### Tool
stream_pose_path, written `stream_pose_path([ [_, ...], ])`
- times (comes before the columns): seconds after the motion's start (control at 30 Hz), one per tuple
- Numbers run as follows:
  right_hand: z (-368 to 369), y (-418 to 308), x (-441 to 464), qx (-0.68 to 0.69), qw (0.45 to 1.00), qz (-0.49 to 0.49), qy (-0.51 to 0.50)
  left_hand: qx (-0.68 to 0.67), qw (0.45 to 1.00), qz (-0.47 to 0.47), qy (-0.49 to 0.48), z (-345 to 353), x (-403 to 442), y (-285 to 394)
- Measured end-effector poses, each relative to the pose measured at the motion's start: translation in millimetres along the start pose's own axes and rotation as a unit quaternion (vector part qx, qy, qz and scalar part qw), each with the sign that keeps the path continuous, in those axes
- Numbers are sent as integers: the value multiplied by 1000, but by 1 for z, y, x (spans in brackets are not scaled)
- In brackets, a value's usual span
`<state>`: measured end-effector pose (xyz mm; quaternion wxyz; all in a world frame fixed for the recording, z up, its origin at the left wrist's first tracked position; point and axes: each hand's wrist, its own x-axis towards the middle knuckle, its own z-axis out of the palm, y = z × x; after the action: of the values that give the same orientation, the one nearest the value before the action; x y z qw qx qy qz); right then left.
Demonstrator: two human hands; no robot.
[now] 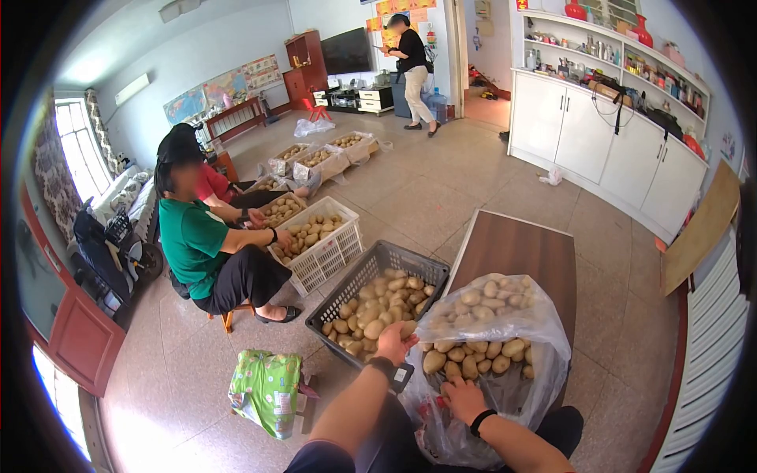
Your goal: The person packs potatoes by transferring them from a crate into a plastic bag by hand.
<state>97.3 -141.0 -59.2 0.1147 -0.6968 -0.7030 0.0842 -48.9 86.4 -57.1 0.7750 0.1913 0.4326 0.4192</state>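
My left hand (392,344) is closed on a potato (408,329) at the right edge of a grey plastic crate (315,322). Many loose potatoes (378,303) lie inside that crate. My right hand (465,399) is inside the mouth of a clear plastic bag (552,327), its fingers apart at the front row of potatoes (471,366). More potatoes show through the bag's film behind them. The bag rests on a brown wooden board or tabletop (512,248) in front of me. Both wrists wear dark bands.
A person in a green shirt (193,244) sits at left, hands in a white crate (327,264) of potatoes. Another person (217,185) sits behind, near lined boxes (319,169). A third person (414,71) stands at the back. A green bag (266,390) lies left of me.
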Motion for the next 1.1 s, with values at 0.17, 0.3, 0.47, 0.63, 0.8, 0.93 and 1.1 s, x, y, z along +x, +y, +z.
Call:
stream_pose_path([
  [0.17,10,4,1,-16,999,15,-26,-32,999,2,9,-3,1,2],
  [0.3,4,-1,2,-21,999,10,-25,-42,999,5,15,-11,13,-1],
  [0.47,1,-2,-1,1,999,17,-46,-39,999,22,28,-18,17,-4],
  [0.63,7,1,0,-5,998,25,-52,-41,998,40,9,-17,7,0],
  [0.8,5,0,-1,-1,999,24,-40,-38,999,32,18,-18,14,-2],
  [0.93,8,2,-4,-4,999,28,-42,-40,998,34,32,-18,16,-6],
  [1.1,8,2,-1,0,999,23,-36,-36,998,36,29,-21,20,-7],
])
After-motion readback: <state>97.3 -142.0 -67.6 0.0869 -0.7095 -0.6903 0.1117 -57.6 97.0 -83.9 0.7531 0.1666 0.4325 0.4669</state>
